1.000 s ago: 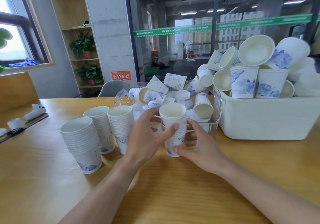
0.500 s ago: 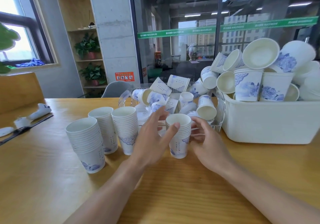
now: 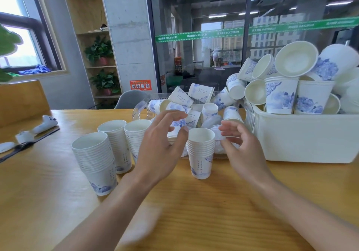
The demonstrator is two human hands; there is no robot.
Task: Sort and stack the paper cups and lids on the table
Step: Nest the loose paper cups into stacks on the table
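Note:
A short stack of white paper cups with blue print [image 3: 201,153] stands upright on the wooden table [image 3: 213,212]. My left hand [image 3: 161,146] hovers just left of it, fingers spread and relaxed, holding nothing. My right hand [image 3: 240,149] hovers just right of it, also loose and empty. Neither hand touches the stack. Three taller cup stacks stand to the left: a near one [image 3: 95,161], a middle one [image 3: 116,144] and one [image 3: 136,134] partly hidden by my left hand.
A clear bin [image 3: 139,107] behind the hands holds several loose cups and lids. A white tub [image 3: 303,140] at the right is heaped with larger cups and bowls. A watch and small white items [image 3: 37,128] lie at the far left.
Both hands have let go of the short stack and drawn apart from it, fingers opening. The stack stays standing on the table.

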